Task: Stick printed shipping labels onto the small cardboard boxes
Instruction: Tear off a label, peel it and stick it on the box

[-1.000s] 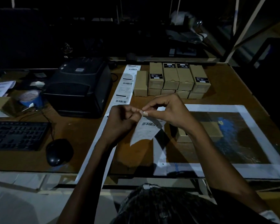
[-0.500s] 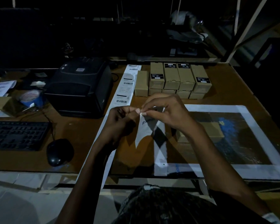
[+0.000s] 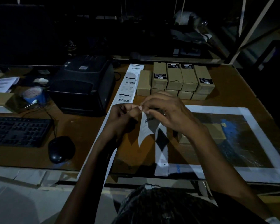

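My left hand (image 3: 121, 117) and my right hand (image 3: 166, 113) meet above the table's middle, fingertips pinched on the top edge of a white printed label (image 3: 144, 130) that hangs down, its barcode partly showing. A long strip of printed labels (image 3: 128, 88) runs from the back of the table toward me, passing under my left arm. Several small cardboard boxes (image 3: 174, 78) stand stacked at the back, some bearing black stickers. One more small box (image 3: 217, 131) lies on the mat behind my right wrist, mostly hidden.
A black label printer (image 3: 84, 84) sits left of the strip. A keyboard (image 3: 18, 131) and mouse (image 3: 61, 149) lie at the left, with a blue tape roll (image 3: 33, 94) and papers behind. A dark mat with a white border (image 3: 257, 143) covers the right side.
The hanging label has twisted, from facing me with its barcode in full view to hanging narrow and edge-on. Both hands stay pinched at its top edge.
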`<state>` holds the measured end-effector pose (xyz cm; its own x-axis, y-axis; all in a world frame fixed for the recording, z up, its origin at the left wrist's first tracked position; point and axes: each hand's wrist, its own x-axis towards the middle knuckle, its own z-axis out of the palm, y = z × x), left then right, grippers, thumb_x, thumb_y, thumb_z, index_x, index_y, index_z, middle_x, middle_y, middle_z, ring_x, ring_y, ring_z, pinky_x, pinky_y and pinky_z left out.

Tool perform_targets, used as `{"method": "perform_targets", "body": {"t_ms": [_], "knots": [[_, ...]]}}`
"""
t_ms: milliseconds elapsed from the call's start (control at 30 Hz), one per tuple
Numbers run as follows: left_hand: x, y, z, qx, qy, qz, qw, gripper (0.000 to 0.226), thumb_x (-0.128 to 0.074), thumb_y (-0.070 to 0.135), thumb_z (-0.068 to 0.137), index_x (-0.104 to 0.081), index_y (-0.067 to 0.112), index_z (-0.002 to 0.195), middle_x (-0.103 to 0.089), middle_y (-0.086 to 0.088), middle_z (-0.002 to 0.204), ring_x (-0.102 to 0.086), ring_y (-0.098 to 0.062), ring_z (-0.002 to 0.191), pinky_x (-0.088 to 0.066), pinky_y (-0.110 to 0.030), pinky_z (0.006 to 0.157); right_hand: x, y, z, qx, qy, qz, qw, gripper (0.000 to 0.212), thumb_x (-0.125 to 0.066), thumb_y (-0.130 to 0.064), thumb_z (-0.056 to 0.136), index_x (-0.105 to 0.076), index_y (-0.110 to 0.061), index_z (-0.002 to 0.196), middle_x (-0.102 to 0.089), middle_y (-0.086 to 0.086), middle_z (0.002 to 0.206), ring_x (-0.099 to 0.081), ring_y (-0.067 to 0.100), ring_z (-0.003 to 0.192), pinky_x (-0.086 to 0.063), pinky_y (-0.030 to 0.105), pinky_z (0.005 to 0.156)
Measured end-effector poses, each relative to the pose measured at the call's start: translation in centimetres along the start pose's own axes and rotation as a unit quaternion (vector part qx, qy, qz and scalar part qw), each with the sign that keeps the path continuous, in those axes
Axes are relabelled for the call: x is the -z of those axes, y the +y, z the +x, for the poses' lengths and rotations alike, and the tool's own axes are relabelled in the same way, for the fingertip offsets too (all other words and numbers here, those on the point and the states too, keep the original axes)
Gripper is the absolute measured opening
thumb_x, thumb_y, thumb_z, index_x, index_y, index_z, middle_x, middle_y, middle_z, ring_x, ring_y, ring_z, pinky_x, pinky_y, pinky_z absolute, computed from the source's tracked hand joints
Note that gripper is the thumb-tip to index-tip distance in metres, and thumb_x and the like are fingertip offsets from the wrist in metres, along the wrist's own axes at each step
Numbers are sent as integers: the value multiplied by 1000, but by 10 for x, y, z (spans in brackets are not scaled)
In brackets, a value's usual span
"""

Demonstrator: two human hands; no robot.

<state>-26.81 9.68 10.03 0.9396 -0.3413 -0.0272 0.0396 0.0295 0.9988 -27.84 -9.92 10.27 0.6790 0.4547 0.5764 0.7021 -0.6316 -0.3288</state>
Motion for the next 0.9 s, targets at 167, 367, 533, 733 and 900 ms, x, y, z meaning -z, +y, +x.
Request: {"method": "perform_targets", "body": {"t_ms": [167,367,533,733,900], "knots": [[-3,0,1,3,6,-16,1000,32,-60,15,98,-59,-2,71,-37,-1,51,-29,-12,44,-23,-19,46,-5,-2,-1,-4,12,32,999,6,-62,-7,96,-67,-3,96,-68,8,115,-61,24,108,-47,39,89],[3,-2,4,2,44,-27,999,27,-59,15,99,-58,-6,83,-40,0,50,-33,-8,40,-23,-17,42,-2,1,-6,-25,28,76,996,4,-61,-10,97,-63,-9,93,-61,4,130,-55,22,120,-48,49,90],[8,-13,12,48,57,-9,997,34,-56,18,100,-48,3,70,-41,4,49,-35,-5,37,-26,-15,40,2,4,-10,-60,33,101,992,8,-62,-5,93,-60,-12,90,-66,-1,125,-55,22,125,-40,57,99],[18,-39,24,148,66,13,987,18,-58,26,100,-56,9,106,-52,7,59,-47,-3,44,-36,-16,42,3,5,-19,-130,41,172,976,15,-60,8,93,-61,-7,90,-71,1,108,-57,17,121,-43,46,105],[23,-58,33,185,86,49,978,11,-53,21,101,-57,16,92,-54,-9,83,-51,-19,72,-39,-25,56,6,4,-22,-148,80,235,957,15,-56,14,93,-58,1,86,-67,16,91,-63,24,97,-49,29,92]]}}
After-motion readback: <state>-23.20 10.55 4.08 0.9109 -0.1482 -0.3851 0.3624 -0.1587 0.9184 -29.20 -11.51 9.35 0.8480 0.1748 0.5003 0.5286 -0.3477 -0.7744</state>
